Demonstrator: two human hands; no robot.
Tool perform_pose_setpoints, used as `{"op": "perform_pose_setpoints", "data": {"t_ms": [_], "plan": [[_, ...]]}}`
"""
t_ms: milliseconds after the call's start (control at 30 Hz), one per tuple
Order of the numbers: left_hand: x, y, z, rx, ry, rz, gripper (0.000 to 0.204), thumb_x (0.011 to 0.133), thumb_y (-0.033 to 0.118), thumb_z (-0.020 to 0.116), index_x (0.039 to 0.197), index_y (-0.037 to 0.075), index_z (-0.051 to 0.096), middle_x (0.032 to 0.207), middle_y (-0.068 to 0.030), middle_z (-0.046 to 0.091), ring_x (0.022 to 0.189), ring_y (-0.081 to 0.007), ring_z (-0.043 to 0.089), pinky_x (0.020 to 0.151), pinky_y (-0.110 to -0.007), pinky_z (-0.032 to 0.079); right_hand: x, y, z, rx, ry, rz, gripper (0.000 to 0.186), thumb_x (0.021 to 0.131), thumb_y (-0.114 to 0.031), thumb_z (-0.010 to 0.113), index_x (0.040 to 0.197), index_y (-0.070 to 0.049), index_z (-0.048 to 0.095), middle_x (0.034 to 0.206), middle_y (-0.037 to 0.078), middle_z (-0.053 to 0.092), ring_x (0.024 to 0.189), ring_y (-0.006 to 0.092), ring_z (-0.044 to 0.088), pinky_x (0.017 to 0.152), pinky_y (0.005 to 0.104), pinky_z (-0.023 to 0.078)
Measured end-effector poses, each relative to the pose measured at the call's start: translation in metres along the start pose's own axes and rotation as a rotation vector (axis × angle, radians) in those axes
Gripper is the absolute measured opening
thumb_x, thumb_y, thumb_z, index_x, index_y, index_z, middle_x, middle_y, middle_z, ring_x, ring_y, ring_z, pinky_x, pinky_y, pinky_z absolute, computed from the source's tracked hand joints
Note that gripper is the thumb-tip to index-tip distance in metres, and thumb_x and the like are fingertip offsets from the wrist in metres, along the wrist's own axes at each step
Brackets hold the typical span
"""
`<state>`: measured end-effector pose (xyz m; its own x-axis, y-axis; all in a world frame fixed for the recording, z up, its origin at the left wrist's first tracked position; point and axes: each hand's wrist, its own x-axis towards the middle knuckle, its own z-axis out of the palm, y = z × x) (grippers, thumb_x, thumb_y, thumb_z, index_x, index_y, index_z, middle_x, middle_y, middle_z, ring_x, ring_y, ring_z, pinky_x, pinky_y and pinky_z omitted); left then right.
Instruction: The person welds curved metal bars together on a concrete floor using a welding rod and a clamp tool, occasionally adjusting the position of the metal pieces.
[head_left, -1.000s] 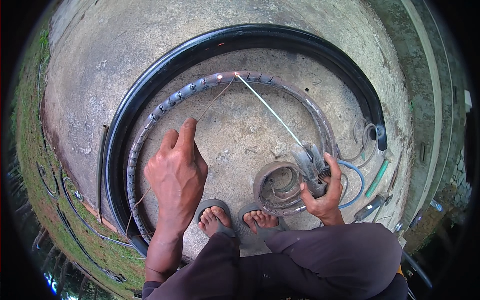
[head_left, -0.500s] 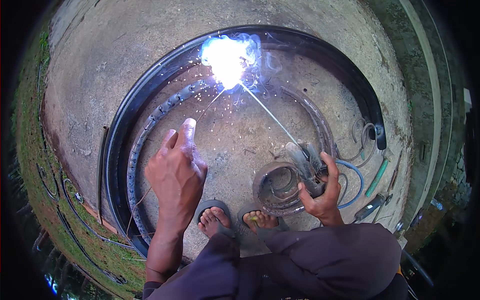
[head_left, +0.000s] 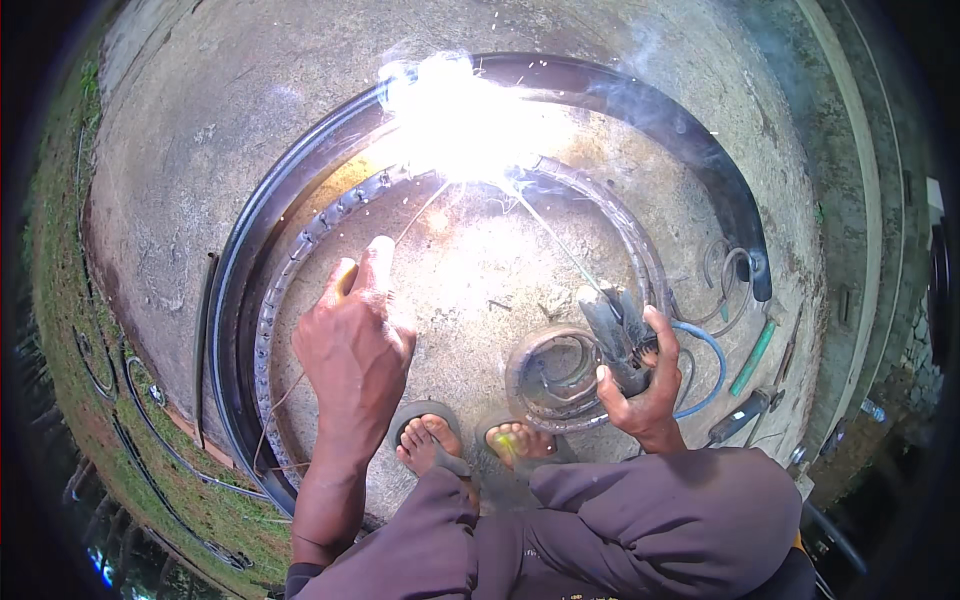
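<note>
My left hand (head_left: 357,340) is closed on a thin rusty wire (head_left: 422,213), whose upper end runs into a white glare; its tail hangs down beside my wrist. In my right hand (head_left: 652,395) sits a dark electrode holder (head_left: 618,338), clamping a pale welding rod (head_left: 552,238). The rod's tip meets the same welding glare (head_left: 462,125), at the far part of a curved metal strip (head_left: 268,335) with notches along its left side. Around it lies a bigger black curved channel (head_left: 226,300). The joint is hidden by the light.
A rusty coiled strip (head_left: 520,375) lies by my right foot. A blue cable (head_left: 722,362), a green-handled tool (head_left: 752,357) and a black grinder-like tool (head_left: 742,415) are on the right. Cables cross the grass (head_left: 190,510) at left. My sandalled feet stand inside the arc.
The glare has grown wider and brighter, lighting the concrete and my trousers more. Smoke now drifts to the upper right. Both hands stay almost where they were.
</note>
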<state>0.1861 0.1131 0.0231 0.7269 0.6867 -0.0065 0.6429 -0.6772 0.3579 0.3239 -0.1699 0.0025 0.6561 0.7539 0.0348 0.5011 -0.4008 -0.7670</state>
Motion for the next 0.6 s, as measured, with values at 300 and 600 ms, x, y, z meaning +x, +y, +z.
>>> {"op": "perform_pose_setpoints", "data": {"t_ms": [300,600], "plan": [[0.0011,0.005,-0.0022,0.016,-0.008,-0.024,0.032,0.087,0.005,0.062,0.118,0.014,0.067,0.084,-0.0113,0.063,0.062,-0.0348,0.066,0.053,-0.046,0.049,-0.0018,-0.0041,-0.0026,0.016,-0.038,0.064,0.086,0.074,0.004,0.072,0.149,0.009,0.03,0.133,0.026,0.054,0.107,0.0291,0.068,0.089,0.0326,0.055],[0.0037,0.012,-0.004,0.014,-0.022,-0.069,0.022,0.093,0.006,0.061,0.113,0.011,0.07,0.086,-0.0143,0.069,0.072,-0.0366,0.068,0.062,-0.044,0.051,0.004,-0.0061,0.0006,-0.028,-0.013,0.013,0.088,0.071,0.002,0.076,0.148,0.006,0.032,0.123,0.026,0.061,0.09,0.0286,0.074,0.077,0.0344,0.06]]}}
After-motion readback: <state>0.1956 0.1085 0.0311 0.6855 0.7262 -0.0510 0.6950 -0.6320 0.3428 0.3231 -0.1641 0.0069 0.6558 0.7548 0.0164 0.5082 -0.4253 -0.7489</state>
